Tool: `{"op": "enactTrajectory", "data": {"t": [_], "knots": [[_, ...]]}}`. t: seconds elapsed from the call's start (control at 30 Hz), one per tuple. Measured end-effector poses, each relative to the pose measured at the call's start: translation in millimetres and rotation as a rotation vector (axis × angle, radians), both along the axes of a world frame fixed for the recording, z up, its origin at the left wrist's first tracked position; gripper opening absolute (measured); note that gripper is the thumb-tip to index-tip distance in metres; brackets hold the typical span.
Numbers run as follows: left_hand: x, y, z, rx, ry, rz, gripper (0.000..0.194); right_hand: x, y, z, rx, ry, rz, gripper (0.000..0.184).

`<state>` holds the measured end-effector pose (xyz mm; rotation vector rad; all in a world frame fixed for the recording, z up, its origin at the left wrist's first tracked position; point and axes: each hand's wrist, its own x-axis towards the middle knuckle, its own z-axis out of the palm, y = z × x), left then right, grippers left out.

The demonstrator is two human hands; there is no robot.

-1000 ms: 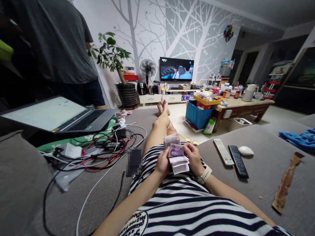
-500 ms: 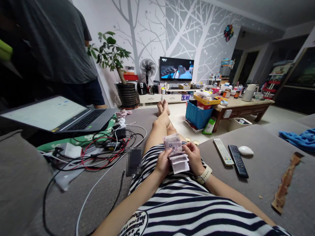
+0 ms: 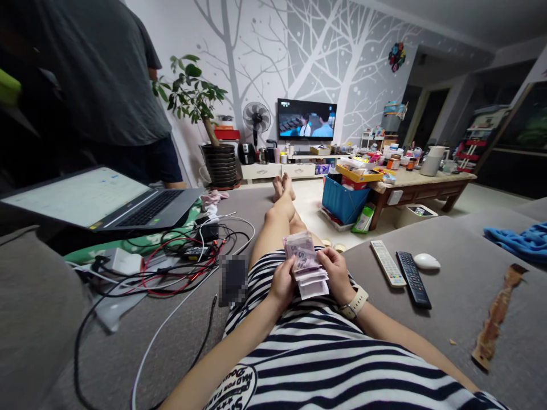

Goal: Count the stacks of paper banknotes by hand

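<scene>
A folded stack of purplish banknotes (image 3: 304,259) is held above my lap, with a "5" showing on the upper notes and several folded ends hanging below. My left hand (image 3: 282,279) is closed on the left edge of the stack, thumb on top. At the right edge, my right hand (image 3: 335,270) pinches the notes between thumb and fingers. A pale watch (image 3: 355,303) is on my right wrist. Beside my left thigh lies a pixelated dark object (image 3: 233,280), its kind hidden.
To the right on the sofa lie a white remote (image 3: 387,263), a black remote (image 3: 413,279), a white mouse (image 3: 427,262) and a brown strip (image 3: 498,319). On the left are a laptop (image 3: 145,208) and tangled cables (image 3: 183,256). A person (image 3: 106,85) stands behind the laptop.
The upper banknotes have shifted, so more of the "5" markings show, and the folded ends below sit closer together. Both hands stay nearly in place.
</scene>
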<state>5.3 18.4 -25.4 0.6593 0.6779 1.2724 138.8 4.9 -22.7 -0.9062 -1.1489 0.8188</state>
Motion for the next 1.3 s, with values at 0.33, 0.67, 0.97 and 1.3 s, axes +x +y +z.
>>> {"op": "enactTrajectory", "data": {"t": [0.33,0.67,0.97,1.3], "knots": [[1.7,5.2,-4.3,-0.007,-0.050,0.029,0.035,-0.8,-3.8,4.1,0.014,0.021,0.030,0.030],[2.2,4.9,-2.3,0.021,-0.034,0.018,0.031,-1.7,-4.3,5.5,0.013,0.029,0.022,0.034],[0.4,0.9,-0.3,0.033,-0.020,-0.042,0.033,0.3,-2.7,2.5,0.027,0.011,0.056,0.039],[-1.2,-2.4,1.5,0.018,0.059,-0.040,0.028,-0.1,0.3,-0.1,0.003,0.012,-0.003,0.034]]}}
